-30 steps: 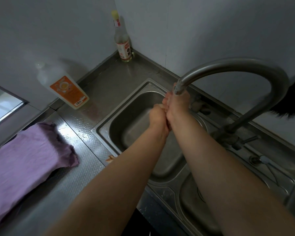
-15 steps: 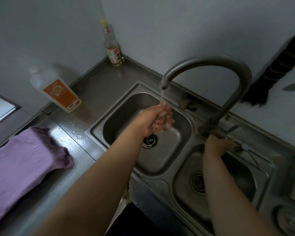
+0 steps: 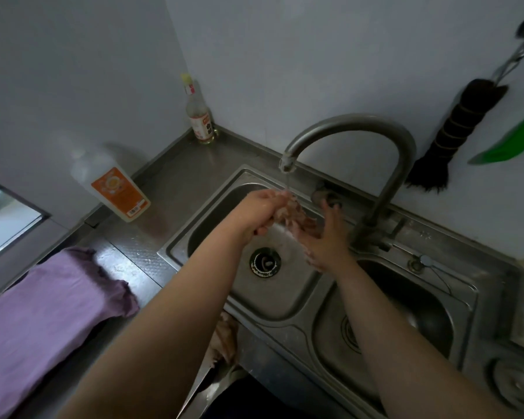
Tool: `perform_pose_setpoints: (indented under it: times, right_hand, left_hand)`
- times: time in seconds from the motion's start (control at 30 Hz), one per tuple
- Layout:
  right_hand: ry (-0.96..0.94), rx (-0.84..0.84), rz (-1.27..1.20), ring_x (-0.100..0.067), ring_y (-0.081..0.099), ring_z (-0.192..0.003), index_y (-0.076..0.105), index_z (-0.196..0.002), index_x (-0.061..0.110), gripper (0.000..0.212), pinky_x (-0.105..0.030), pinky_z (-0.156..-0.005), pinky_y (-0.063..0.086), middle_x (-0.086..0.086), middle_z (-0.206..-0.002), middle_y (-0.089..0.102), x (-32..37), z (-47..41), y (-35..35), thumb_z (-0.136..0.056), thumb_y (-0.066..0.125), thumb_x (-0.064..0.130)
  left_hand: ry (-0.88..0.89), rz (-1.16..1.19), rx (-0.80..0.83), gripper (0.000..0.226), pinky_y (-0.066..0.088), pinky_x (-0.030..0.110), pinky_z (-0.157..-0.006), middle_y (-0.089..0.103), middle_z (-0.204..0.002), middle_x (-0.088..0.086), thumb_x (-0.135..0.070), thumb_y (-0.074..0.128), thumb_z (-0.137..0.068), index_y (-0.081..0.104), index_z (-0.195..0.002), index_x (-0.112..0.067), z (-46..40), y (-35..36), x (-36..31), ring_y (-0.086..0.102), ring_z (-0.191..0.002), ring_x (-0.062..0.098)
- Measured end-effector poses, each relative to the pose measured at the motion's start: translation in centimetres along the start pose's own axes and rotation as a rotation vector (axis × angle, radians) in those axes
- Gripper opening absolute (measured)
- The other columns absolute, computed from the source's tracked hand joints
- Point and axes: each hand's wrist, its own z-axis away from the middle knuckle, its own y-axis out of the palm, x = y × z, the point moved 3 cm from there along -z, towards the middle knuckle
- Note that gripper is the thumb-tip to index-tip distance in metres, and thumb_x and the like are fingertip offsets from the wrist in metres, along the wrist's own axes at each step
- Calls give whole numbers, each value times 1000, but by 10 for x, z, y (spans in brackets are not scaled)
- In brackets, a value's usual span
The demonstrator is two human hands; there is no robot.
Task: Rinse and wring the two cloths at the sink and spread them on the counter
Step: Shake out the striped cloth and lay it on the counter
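Left hand [image 3: 262,211] grips pinkish cloth [image 3: 289,211] (under running tap [image 3: 288,161]) | right hand [image 3: 322,237] released, just beside it

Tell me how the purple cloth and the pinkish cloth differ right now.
The purple cloth lies spread flat on the counter; the pinkish cloth is bunched up over the left sink basin. No hand touches the purple cloth; the left hand holds the pinkish cloth, with the right hand open against it. Only the pinkish cloth sits under the faucet stream.
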Motion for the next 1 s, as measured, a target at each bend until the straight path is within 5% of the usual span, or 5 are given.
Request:
perform_pose_setpoints:
  times: [0.1, 0.27, 0.53, 0.8, 1.0]
  right_hand:
    - [-20, 164, -35, -29, 46, -130, 43, -129, 52, 70, -50, -105, 40, -2, -137, 53, 1, -5, 31, -67, 70, 71]
    - [-52, 227, -280, -10, 50, -43, 42, -65, -11, 25, -21, -59, 50, -10, -54, 47, 36, 19, 25, -88, 48, -15]
    - [191, 287, 2, -9, 59, -80, 54, -107, 13, 46, -24, -64, 45, 2, -92, 62, 28, 18, 3, -82, 69, 48]
    - [487, 455, -887, -10, 61, -46, 59, -97, 0, 8, -18, -40, 48, -10, -65, 63, 84, 17, 14, -92, 53, -1]
    - [113, 757, -205, -26, 54, -113, 25, -146, 46, 95, -35, -77, 55, -7, -141, 36, 112, 32, 39, -77, 64, -7]
  left_hand:
    - [-29, 170, 146, 23, 22, 15, -33, 43, -56, -5, -34, 48, -100, 62, -97, -17, 9, -4, -14, 32, -40, 3]
    - [-218, 728, 331, 31, 18, 9, -30, 44, -52, -5, -33, 39, -99, 53, -78, -13, 23, -37, -21, 31, -32, 1]
    - [-341, 981, 173, 32, 31, 11, -34, 66, -68, 2, -35, 58, -81, 69, -89, -5, 15, -86, 37, 43, -38, 3]
    - [-425, 936, 322, 78, 52, 35, -78, 68, -110, 18, -71, 37, -88, 65, -115, -2, 22, -33, 87, 65, -92, 27]
    - [-400, 1052, 439, 108, 27, 58, -111, 53, -136, 26, -91, 16, -72, 54, -130, -8, 29, -18, 71, 45, -127, 44]
